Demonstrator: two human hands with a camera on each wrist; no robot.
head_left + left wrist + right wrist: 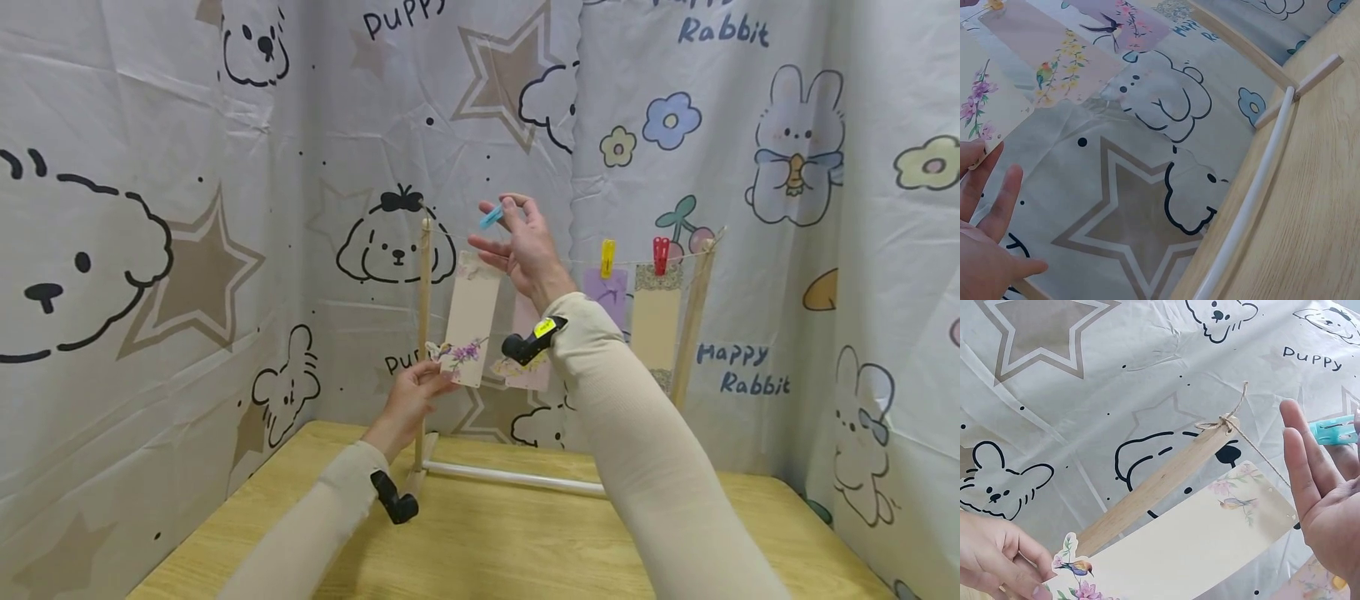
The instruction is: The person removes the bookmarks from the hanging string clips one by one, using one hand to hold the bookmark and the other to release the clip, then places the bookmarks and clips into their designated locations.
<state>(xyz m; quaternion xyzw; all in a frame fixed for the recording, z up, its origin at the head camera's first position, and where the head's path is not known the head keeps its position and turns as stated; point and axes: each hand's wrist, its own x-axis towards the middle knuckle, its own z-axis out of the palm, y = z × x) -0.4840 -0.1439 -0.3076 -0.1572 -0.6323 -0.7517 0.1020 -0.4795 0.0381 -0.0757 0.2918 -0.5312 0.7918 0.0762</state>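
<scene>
My left hand (408,404) pinches the lower left corner of a cream card (474,308) printed with purple flowers and a bird. The card stands upright, slightly tilted, its top close to the string (1260,448); whether they touch I cannot tell. Above the card's top, my right hand (528,246) holds a light blue clothespin (492,217) by thumb and index finger, other fingers extended. In the right wrist view the clothespin (1334,430) is partly cut off by the frame. A pink card (528,379) with yellow flowers hangs just right, partly behind my right arm.
Farther right a yellow clothespin (608,258) holds a purple card (613,296), and a red clothespin (661,255) a beige one (654,325). Wooden posts (424,333) carry the string at both ends. A white bar (517,477) runs low between them above the wooden table (487,550).
</scene>
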